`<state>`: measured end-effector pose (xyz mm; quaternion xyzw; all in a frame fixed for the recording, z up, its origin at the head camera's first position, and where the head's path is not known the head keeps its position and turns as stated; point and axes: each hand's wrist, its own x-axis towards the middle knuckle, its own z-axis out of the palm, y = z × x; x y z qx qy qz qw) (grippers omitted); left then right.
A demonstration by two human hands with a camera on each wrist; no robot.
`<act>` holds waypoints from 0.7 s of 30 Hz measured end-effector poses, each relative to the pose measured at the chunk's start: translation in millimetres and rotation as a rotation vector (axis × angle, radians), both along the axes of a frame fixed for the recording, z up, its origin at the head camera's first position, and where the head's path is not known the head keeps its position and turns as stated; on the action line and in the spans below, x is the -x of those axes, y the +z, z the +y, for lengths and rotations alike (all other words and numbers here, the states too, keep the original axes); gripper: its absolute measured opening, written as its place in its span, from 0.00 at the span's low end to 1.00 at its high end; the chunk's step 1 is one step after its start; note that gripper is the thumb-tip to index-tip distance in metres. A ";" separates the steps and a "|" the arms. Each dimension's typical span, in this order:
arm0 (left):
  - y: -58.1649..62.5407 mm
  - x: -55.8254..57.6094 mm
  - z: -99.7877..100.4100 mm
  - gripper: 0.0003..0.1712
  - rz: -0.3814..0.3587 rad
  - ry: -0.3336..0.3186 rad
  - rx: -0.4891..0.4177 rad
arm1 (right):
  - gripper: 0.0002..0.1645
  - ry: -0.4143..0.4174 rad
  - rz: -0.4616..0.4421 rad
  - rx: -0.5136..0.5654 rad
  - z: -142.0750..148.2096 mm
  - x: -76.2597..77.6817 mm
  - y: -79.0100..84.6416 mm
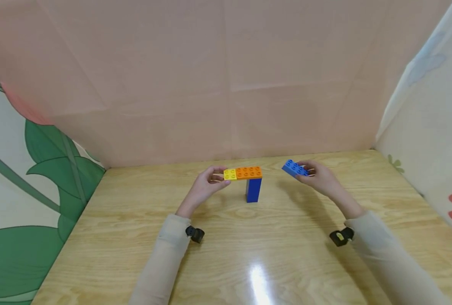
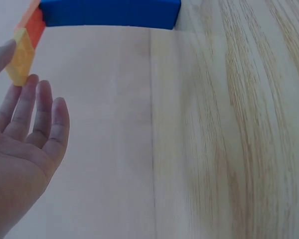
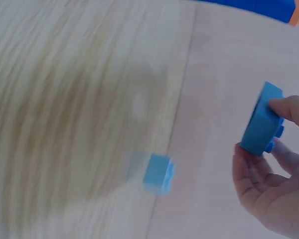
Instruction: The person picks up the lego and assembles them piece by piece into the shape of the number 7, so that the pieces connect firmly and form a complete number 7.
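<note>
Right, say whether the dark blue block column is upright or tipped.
Upright: the dark blue block column stands on the wood-grain table, with the orange eight-stud brick across its top.

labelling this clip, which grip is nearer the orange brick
Left. The left grip pinches the yellow brick directly left of the orange brick; the right grip, holding a blue brick, is farther off to its right.
</note>
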<state>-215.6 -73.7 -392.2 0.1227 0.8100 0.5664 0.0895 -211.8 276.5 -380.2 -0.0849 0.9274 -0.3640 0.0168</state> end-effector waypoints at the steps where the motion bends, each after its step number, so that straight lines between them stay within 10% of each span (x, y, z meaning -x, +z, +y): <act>1: -0.4 0.2 0.0 0.24 0.000 -0.001 0.001 | 0.31 -0.010 0.013 0.012 -3.7 -0.1 1.8; 9: -0.7 0.3 -0.2 0.25 0.009 0.006 0.008 | 0.30 -0.026 0.135 0.134 -33.3 -1.6 16.8; 21: 1.6 1.2 -0.8 0.24 -0.002 0.006 0.009 | 0.26 0.157 0.261 0.194 -87.5 4.1 28.5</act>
